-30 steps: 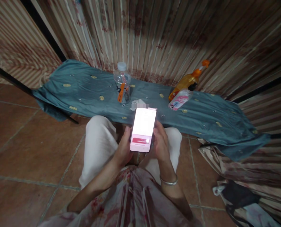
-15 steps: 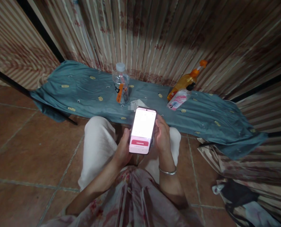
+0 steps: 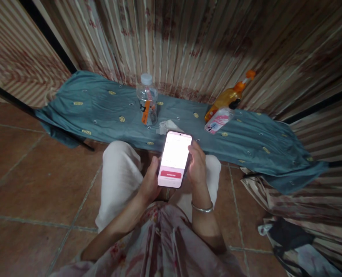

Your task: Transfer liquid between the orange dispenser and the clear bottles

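A smartphone [image 3: 175, 159] with a bright, mostly white screen and a red button low on it is held upright above my lap. My left hand [image 3: 150, 181] is closed around its lower left edge, thumb along the side. On the other side, my right hand [image 3: 197, 165] grips the right edge, with the thumb at the screen's rim. The fingers behind the phone are hidden. A silver bangle [image 3: 202, 207] circles my right wrist. Just past the phone's top lies a crumpled white tissue [image 3: 170, 125].
A blue-green cloth [image 3: 107, 111] with pineapple prints covers a low bench ahead. On it stand a clear plastic bottle [image 3: 147, 102], an amber pump bottle [image 3: 224, 100] and a pink-white bottle [image 3: 218, 121]. Striped curtains [image 3: 165, 46] hang behind. Dark clothing [image 3: 292, 234] lies at lower right.
The right thumb has shifted slightly inward to the screen's right rim. The phone sits slightly further right in view, and its screen looks the same. Both hands still hold it.
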### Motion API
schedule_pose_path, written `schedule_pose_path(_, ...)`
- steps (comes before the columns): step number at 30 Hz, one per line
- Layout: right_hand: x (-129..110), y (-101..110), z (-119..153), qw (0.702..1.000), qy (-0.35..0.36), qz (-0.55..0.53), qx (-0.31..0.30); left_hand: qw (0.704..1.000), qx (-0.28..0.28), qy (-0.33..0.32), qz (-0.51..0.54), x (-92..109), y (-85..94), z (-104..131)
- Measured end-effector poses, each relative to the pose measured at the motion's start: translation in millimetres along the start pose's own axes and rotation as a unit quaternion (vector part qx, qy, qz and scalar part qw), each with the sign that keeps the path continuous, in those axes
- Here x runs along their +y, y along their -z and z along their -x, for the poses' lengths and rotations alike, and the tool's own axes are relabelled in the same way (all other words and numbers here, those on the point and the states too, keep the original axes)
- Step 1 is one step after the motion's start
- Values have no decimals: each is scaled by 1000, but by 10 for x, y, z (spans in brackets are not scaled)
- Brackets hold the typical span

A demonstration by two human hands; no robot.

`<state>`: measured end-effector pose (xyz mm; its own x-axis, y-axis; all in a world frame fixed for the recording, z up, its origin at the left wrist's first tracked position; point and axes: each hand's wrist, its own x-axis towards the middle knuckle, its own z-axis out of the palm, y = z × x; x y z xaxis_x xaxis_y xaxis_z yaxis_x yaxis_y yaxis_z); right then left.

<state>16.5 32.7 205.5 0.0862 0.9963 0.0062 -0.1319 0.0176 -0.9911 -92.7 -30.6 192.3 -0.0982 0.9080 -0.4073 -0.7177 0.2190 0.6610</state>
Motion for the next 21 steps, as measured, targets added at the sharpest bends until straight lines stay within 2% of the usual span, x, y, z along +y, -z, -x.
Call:
schedule_pose_path(5, 9, -6, 3, 1000, -8, 10, 22, 1000, -3, -1, -1, 3, 8, -9)
schedule_pose_path(11, -15, -24, -1, 1000, 5, -16, -14, 1000, -10, -8, 8, -5, 32, -20)
schedule_pose_path(16, -27, -39, 17, 999, -20, -15, -23, 999, -10, -22, -23, -19, 49, -24)
schedule_pose_path(21, -30, -50, 16, 999, -33, -4, -6, 999, -20, -36, -27, -26, 28, -28)
